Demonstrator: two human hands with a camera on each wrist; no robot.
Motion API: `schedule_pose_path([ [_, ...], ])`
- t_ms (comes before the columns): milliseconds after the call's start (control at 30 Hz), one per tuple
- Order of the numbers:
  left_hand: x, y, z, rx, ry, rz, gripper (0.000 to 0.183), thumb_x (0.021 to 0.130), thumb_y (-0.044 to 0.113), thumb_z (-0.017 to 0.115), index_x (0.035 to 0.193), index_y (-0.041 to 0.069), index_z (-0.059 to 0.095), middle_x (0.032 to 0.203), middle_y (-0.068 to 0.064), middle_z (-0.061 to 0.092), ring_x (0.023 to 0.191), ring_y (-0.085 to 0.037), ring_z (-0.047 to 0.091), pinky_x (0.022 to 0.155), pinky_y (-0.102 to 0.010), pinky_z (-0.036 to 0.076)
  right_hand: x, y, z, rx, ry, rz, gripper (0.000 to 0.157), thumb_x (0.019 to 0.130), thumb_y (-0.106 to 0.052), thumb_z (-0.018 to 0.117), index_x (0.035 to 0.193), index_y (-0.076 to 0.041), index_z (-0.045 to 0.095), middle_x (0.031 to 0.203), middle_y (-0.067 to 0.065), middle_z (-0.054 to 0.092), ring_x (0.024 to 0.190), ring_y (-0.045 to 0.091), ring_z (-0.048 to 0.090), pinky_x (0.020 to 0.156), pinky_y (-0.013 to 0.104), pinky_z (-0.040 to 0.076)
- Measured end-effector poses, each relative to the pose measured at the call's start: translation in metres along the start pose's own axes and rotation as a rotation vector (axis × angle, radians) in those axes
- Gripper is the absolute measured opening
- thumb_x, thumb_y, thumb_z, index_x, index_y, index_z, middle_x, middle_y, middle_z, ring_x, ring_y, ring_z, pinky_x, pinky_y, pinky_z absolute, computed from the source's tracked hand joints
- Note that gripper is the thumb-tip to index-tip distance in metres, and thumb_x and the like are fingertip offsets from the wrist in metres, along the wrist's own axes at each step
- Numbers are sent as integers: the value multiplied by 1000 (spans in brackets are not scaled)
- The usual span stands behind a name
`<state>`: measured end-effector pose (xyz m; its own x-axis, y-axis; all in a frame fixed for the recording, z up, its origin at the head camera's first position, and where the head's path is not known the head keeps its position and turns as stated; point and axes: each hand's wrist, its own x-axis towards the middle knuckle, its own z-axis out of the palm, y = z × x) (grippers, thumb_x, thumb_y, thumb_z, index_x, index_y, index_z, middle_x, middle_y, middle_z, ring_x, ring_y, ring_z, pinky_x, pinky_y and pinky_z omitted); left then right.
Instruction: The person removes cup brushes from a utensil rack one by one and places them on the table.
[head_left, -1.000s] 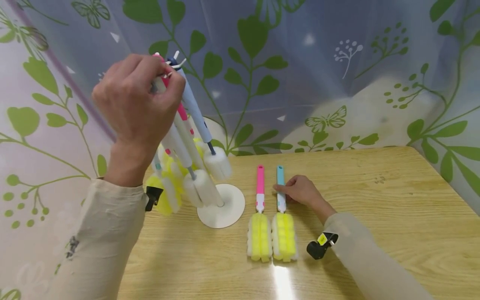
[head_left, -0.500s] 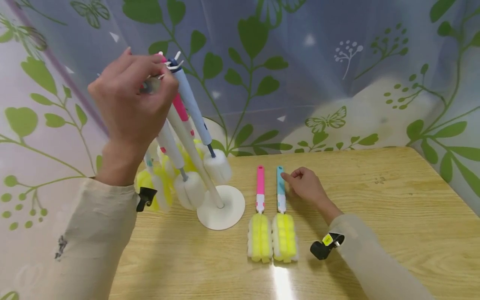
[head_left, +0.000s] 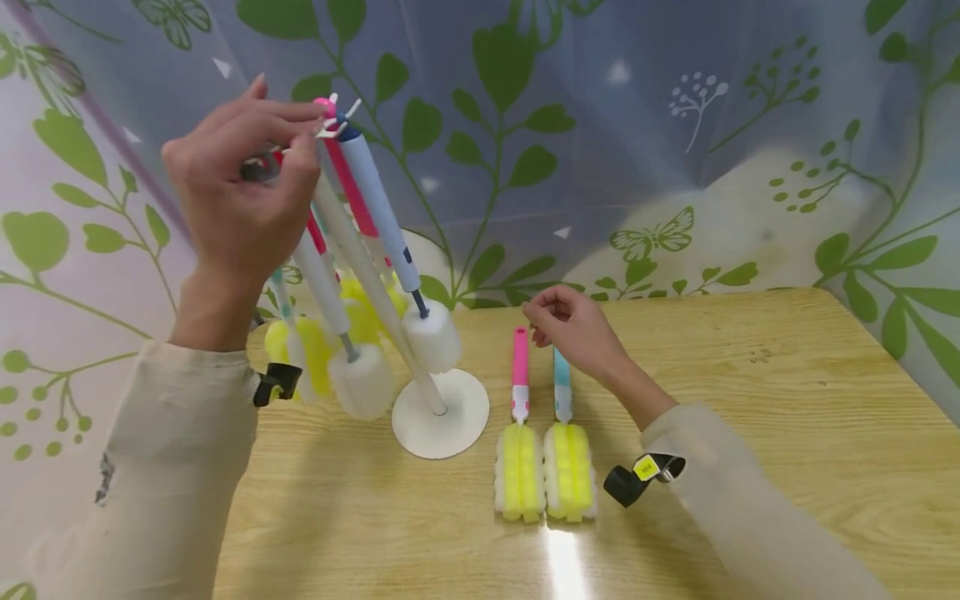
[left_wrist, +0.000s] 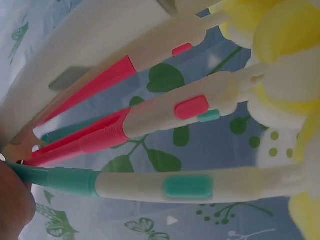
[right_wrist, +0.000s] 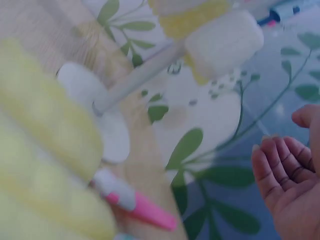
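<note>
At the top of a white stand (head_left: 442, 417), my left hand (head_left: 240, 175) has its fingers and thumb curled among the hooks. It pinches the end of a teal-handled sponge brush (left_wrist: 135, 185), seen in the left wrist view. Several other sponge cup brushes hang there heads down, including a pale blue-handled brush (head_left: 382, 217) and a grey-handled one (head_left: 322, 283). My right hand (head_left: 577, 329) hovers above the table with loosely bent fingers, holding nothing. Below it lie a pink-handled brush (head_left: 520, 358) and a blue-handled brush (head_left: 561, 392), side by side; the hand overlaps the blue handle's top.
The wooden table (head_left: 750, 400) reaches back to a curtain (head_left: 600, 150) printed with green leaves and butterflies. Yellow sponge heads (head_left: 307, 350) hang at the left of the stand. A wrist camera (head_left: 277, 383) is worn on each sleeve.
My left hand has moved left and slightly up, and the nearer hanging brushes have swung left with it. My right hand has let go of the blue handle and risen toward the back left.
</note>
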<state>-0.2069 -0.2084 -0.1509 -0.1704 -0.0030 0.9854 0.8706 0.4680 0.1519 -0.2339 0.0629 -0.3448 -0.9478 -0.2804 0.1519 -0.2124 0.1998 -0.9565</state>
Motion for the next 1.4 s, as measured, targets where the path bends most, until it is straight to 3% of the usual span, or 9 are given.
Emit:
schedule_pose_path([
  [133,1,6,-2,-162,5,-48,28,75,8,52,69,-16,64,75,-14,71,79,-9,67,103,-41,37,4,-19,10,24,-39,-66,33,93,-36,60,106,-6,59,89,12,63,79,33,62,75,39,53],
  [300,0,10,-4,-193,-17,-87,30,74,9,49,70,-18,61,77,-5,71,82,-11,63,105,-40,34,10,-38,19,30,-62,-133,32,93,-35,59,108,-6,58,90,11,62,78,29,61,74,37,52],
  [400,0,11,-6,-104,-45,-94,33,75,14,49,73,-15,65,83,-10,72,91,-11,59,102,-34,33,13,-49,23,39,-69,-177,30,93,-32,59,108,-6,58,89,12,62,77,27,60,74,36,51],
  [500,-1,11,-8,51,-58,-78,34,76,18,50,75,-8,71,91,-13,71,97,-10,51,94,-29,33,16,-60,28,47,-77,-218,28,93,-30,60,108,-6,59,92,12,62,79,29,60,73,37,51],
  [733,-6,8,-10,372,-52,-28,31,78,13,48,79,4,77,85,-8,72,78,-34,53,69,-27,30,18,-86,43,19,-55,-306,34,93,-28,61,120,-8,63,104,0,66,89,17,62,75,33,51],
  [867,-7,13,-8,549,-47,-12,34,78,13,44,78,4,77,84,-4,72,69,-33,56,60,-27,25,20,-99,57,47,-39,-350,37,91,-26,64,124,-10,62,109,-2,67,94,13,63,80,31,49],
  [967,-7,17,-7,644,-60,-2,33,78,14,43,78,2,74,83,-5,71,68,-32,57,58,-32,29,22,-107,68,60,-16,-381,38,89,-25,66,124,-9,63,110,-2,66,95,10,62,84,30,48],
  [1133,-9,20,-5,707,-48,10,30,79,15,45,78,1,72,78,-8,68,66,-33,58,55,-43,37,25,-113,80,54,25,-367,36,87,-23,69,120,-10,65,108,-2,67,92,7,62,82,26,49],
  [1400,-13,19,-3,684,-37,17,32,79,22,50,84,2,74,80,-9,69,65,-32,58,55,-45,39,28,-109,90,74,43,-349,33,85,-19,71,115,-8,67,97,0,68,87,10,63,80,26,49],
])
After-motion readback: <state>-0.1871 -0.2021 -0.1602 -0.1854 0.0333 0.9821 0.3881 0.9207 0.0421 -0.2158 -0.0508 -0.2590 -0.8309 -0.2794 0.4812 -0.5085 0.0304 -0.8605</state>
